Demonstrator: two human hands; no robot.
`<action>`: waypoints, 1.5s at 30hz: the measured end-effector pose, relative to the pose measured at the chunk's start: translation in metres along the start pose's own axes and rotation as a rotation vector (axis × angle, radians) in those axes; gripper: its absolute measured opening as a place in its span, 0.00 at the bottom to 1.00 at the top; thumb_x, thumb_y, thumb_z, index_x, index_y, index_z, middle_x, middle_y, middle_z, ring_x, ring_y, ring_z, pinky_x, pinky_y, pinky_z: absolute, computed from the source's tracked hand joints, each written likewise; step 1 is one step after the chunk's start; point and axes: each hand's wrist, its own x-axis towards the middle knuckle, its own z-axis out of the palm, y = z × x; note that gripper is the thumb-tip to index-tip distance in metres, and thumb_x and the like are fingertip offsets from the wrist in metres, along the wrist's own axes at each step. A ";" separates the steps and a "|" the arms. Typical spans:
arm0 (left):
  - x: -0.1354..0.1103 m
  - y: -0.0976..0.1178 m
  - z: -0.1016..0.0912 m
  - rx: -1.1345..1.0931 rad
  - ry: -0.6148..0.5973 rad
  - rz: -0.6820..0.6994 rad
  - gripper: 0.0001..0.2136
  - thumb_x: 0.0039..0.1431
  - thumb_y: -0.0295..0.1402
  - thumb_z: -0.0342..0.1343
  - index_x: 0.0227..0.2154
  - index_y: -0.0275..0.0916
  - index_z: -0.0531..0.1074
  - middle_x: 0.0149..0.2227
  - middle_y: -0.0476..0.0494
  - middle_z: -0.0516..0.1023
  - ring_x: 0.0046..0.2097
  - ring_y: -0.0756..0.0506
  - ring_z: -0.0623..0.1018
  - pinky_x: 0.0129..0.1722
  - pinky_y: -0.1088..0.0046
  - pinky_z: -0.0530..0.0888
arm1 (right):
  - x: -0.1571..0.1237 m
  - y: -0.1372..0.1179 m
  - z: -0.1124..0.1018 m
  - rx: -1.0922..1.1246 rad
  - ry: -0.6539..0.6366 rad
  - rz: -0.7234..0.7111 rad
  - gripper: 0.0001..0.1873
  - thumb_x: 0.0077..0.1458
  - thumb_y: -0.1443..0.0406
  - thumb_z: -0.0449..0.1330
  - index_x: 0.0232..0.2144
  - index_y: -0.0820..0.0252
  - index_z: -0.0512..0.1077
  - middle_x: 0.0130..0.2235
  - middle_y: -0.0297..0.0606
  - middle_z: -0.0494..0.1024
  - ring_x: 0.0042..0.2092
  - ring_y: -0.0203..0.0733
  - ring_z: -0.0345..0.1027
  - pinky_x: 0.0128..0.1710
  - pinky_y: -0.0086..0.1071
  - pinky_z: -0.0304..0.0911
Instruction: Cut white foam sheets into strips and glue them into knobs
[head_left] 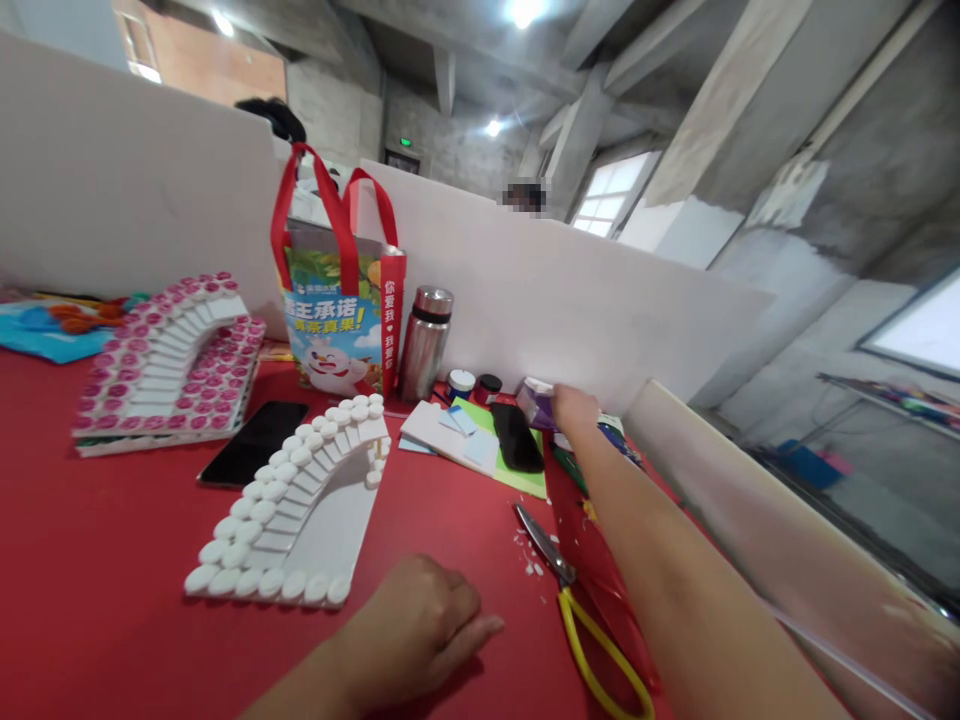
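Observation:
My left hand (420,625) rests on the red table with its fingers curled under and the thumb side pointing right. No object shows in it. Just beyond it stands a white model (255,515) with small steps and rows of round white pieces along its edges. My right hand (576,408) reaches far forward to the back of the table, at a purple-and-white packet (536,400). Its fingertips are hidden, so its grip is unclear. Scissors (562,570) with yellow handles lie between my arms, blades partly open, beside small white scraps (531,568).
A similar model with pink round pieces (169,360) stands at left. Near it are a dark tablet (255,440), a shopping bag (337,310) and a steel flask (427,345). Small jars (460,385), papers (450,435) and a black phone (517,438) lie before the white partition (525,290).

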 end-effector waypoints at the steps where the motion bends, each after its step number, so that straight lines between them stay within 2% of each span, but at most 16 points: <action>1: 0.000 0.000 0.000 0.003 0.000 -0.004 0.22 0.77 0.42 0.42 0.29 0.39 0.72 0.26 0.45 0.79 0.26 0.47 0.75 0.28 0.64 0.55 | 0.000 0.000 -0.006 0.019 0.036 0.026 0.18 0.67 0.70 0.48 0.48 0.67 0.76 0.48 0.58 0.82 0.52 0.55 0.76 0.51 0.44 0.62; 6: 0.000 -0.001 -0.002 -0.005 0.000 -0.022 0.24 0.77 0.41 0.41 0.27 0.39 0.72 0.25 0.45 0.78 0.26 0.47 0.74 0.28 0.65 0.54 | -0.012 -0.005 -0.051 0.111 0.244 0.172 0.24 0.71 0.64 0.40 0.55 0.71 0.69 0.48 0.62 0.80 0.50 0.57 0.75 0.47 0.42 0.60; 9: 0.000 -0.002 -0.004 -0.042 0.032 -0.075 0.24 0.77 0.41 0.41 0.25 0.39 0.70 0.24 0.45 0.77 0.25 0.48 0.73 0.28 0.65 0.54 | -0.028 -0.015 -0.070 0.295 0.340 0.182 0.22 0.71 0.62 0.41 0.50 0.66 0.72 0.46 0.58 0.80 0.47 0.55 0.73 0.45 0.39 0.59; 11: 0.000 -0.002 -0.005 -0.072 0.055 -0.094 0.24 0.77 0.41 0.41 0.25 0.39 0.69 0.24 0.45 0.76 0.25 0.48 0.73 0.29 0.66 0.55 | -0.037 -0.021 -0.072 0.504 0.334 0.119 0.17 0.68 0.60 0.48 0.43 0.63 0.74 0.42 0.54 0.80 0.46 0.54 0.72 0.45 0.39 0.59; 13: 0.000 -0.003 -0.006 -0.092 0.063 -0.098 0.24 0.77 0.41 0.41 0.25 0.39 0.69 0.25 0.45 0.77 0.25 0.48 0.74 0.29 0.66 0.56 | -0.040 -0.024 -0.069 0.579 0.311 0.102 0.13 0.65 0.61 0.52 0.38 0.61 0.74 0.39 0.50 0.80 0.44 0.53 0.71 0.45 0.38 0.60; 17: -0.001 -0.005 -0.005 -0.145 0.047 -0.144 0.23 0.76 0.41 0.42 0.26 0.39 0.72 0.26 0.43 0.78 0.27 0.46 0.76 0.30 0.67 0.59 | -0.029 -0.018 -0.065 0.715 0.282 0.154 0.09 0.60 0.64 0.54 0.29 0.59 0.71 0.32 0.45 0.78 0.42 0.50 0.70 0.43 0.36 0.62; 19: -0.001 -0.006 -0.003 -0.222 0.079 -0.227 0.21 0.75 0.42 0.43 0.33 0.40 0.76 0.30 0.41 0.81 0.32 0.44 0.79 0.32 0.67 0.64 | -0.025 -0.016 -0.068 0.824 0.261 0.192 0.09 0.58 0.65 0.55 0.26 0.58 0.69 0.29 0.42 0.76 0.40 0.48 0.70 0.41 0.35 0.63; 21: 0.000 -0.007 -0.001 -0.368 0.133 -0.363 0.19 0.74 0.45 0.44 0.47 0.39 0.77 0.36 0.40 0.83 0.35 0.42 0.81 0.36 0.67 0.70 | -0.030 -0.018 -0.071 0.954 0.209 0.234 0.08 0.56 0.64 0.56 0.24 0.58 0.68 0.26 0.39 0.75 0.37 0.46 0.71 0.36 0.33 0.64; 23: 0.004 -0.009 -0.001 -0.601 0.200 -0.534 0.24 0.73 0.49 0.46 0.60 0.38 0.69 0.43 0.37 0.83 0.34 0.44 0.80 0.36 0.66 0.74 | -0.048 -0.024 -0.075 1.097 0.115 0.272 0.07 0.54 0.64 0.58 0.25 0.58 0.68 0.23 0.37 0.74 0.32 0.44 0.71 0.31 0.33 0.65; 25: 0.009 -0.011 -0.003 -0.904 0.309 -0.695 0.32 0.70 0.54 0.48 0.67 0.37 0.59 0.52 0.31 0.80 0.33 0.45 0.81 0.33 0.67 0.76 | -0.079 -0.032 -0.078 1.235 -0.002 0.280 0.06 0.52 0.63 0.59 0.27 0.59 0.70 0.23 0.37 0.76 0.28 0.43 0.72 0.29 0.34 0.67; 27: 0.014 -0.012 -0.007 -1.231 0.461 -0.808 0.38 0.67 0.57 0.52 0.68 0.35 0.55 0.60 0.25 0.75 0.41 0.41 0.83 0.36 0.63 0.81 | -0.117 -0.039 -0.078 1.334 -0.082 0.270 0.08 0.51 0.60 0.61 0.29 0.60 0.74 0.25 0.38 0.79 0.26 0.43 0.72 0.30 0.35 0.70; 28: 0.015 -0.012 -0.009 -1.394 0.520 -0.837 0.37 0.66 0.57 0.53 0.66 0.34 0.58 0.62 0.24 0.73 0.45 0.39 0.84 0.42 0.60 0.82 | -0.136 -0.042 -0.077 1.397 -0.107 0.267 0.11 0.51 0.58 0.62 0.31 0.60 0.75 0.26 0.38 0.80 0.26 0.43 0.73 0.30 0.35 0.70; 31: 0.017 -0.011 -0.016 -1.680 0.543 -0.824 0.33 0.63 0.57 0.58 0.59 0.33 0.68 0.58 0.27 0.78 0.49 0.37 0.84 0.51 0.56 0.81 | -0.181 -0.052 -0.065 1.692 -0.120 0.302 0.18 0.45 0.56 0.70 0.36 0.60 0.78 0.29 0.36 0.83 0.28 0.42 0.75 0.29 0.32 0.69; 36: 0.014 -0.007 -0.019 -1.689 0.533 -0.836 0.32 0.60 0.49 0.66 0.61 0.36 0.70 0.54 0.32 0.82 0.52 0.35 0.84 0.51 0.57 0.82 | -0.209 -0.074 -0.032 1.769 -0.128 0.395 0.25 0.43 0.53 0.72 0.41 0.62 0.79 0.34 0.38 0.85 0.36 0.47 0.79 0.34 0.34 0.71; 40: 0.016 -0.007 -0.017 -1.673 0.625 -0.913 0.24 0.63 0.37 0.65 0.59 0.36 0.73 0.56 0.34 0.82 0.57 0.35 0.81 0.54 0.61 0.81 | -0.217 -0.082 -0.022 1.909 -0.363 0.343 0.32 0.43 0.49 0.75 0.46 0.61 0.77 0.39 0.42 0.86 0.39 0.49 0.81 0.38 0.37 0.73; 45: 0.017 -0.009 -0.019 -1.705 0.677 -0.917 0.21 0.66 0.37 0.61 0.59 0.36 0.74 0.55 0.35 0.83 0.59 0.34 0.80 0.56 0.59 0.80 | -0.223 -0.071 -0.032 2.047 -0.622 0.197 0.46 0.33 0.65 0.81 0.56 0.56 0.71 0.49 0.42 0.85 0.46 0.49 0.81 0.45 0.38 0.75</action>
